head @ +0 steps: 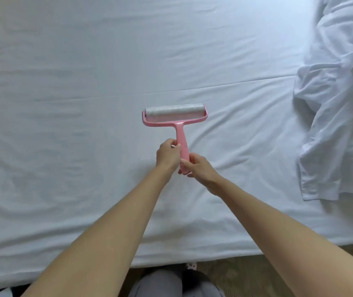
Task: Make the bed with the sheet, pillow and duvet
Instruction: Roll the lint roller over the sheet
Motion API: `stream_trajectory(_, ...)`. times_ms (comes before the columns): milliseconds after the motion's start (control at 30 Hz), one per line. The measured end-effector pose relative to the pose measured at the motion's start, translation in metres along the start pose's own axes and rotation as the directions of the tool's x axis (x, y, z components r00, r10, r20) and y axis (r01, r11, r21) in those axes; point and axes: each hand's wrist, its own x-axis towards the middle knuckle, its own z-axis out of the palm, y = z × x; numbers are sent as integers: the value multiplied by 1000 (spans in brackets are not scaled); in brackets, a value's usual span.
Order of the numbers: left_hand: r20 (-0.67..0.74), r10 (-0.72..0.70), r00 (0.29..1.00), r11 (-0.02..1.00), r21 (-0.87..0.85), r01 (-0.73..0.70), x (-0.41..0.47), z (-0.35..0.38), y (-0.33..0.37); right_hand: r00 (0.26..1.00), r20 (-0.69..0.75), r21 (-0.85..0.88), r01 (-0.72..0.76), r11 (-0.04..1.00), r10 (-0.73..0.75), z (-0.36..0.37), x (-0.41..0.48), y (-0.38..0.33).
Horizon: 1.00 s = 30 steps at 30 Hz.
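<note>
1. Both hands are clamped on one tool: the left hand (168, 154) curls round the middle of the pink handle of a lint roller (175, 115), and the right hand (197, 166) pinches the handle's near end, so the two hands sit close together, almost touching
2. The roller's sticky drum rests on the sheet (85, 82), near the middle of the mattress, with the handle pointing back toward the person
3. Done so far, by my reading: the sheet is spread over the mattress and hangs over the near edge; it lies mostly flat, with shallow creases on the left and one long fold line running across
4. In hand now appears to be cleaning the sheet of lint, a side step before the bedding goes on
5. Left to do: the duvet (338, 103) lies crumpled in a heap at the right side of the bed, not yet spread; no pillow is in view, so placing it seems to be outstanding too
</note>
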Motion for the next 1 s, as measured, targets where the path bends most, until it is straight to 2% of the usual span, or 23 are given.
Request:
stream_trajectory(167,29,-2,1000,999,35,1,78,-10,31,999,-32,93,-27,995,30,-19,71,-38)
stream_trajectory(300,90,-11,996,998,70,5,114,-10,30,996,-2,155,-84,984,85,-21,102,-39)
stream_trajectory(400,168,-40,985,983,182,9,117,-2,6,984,15,191,-177,966,178,-14,101,-10)
stream_trajectory(500,266,-63,962,983,183,14,95,13,-32,963,10,209,-264,942,268,-7,84,35)
stream_trajectory(600,327,-127,937,973,222,55,74,27,-59,956,-17,176,-284,942,292,-1,64,67)
stream_trajectory(700,281,-114,953,973,225,50,82,29,-58,960,-47,161,-266,950,277,1,74,68)
stream_trajectory(833,170,-58,984,979,200,23,126,14,-29,974,-61,153,-206,967,217,-1,122,32)
stream_trajectory(1000,32,69,997,988,137,-73,198,-17,27,982,-43,363,-155,919,182,-13,191,-37)
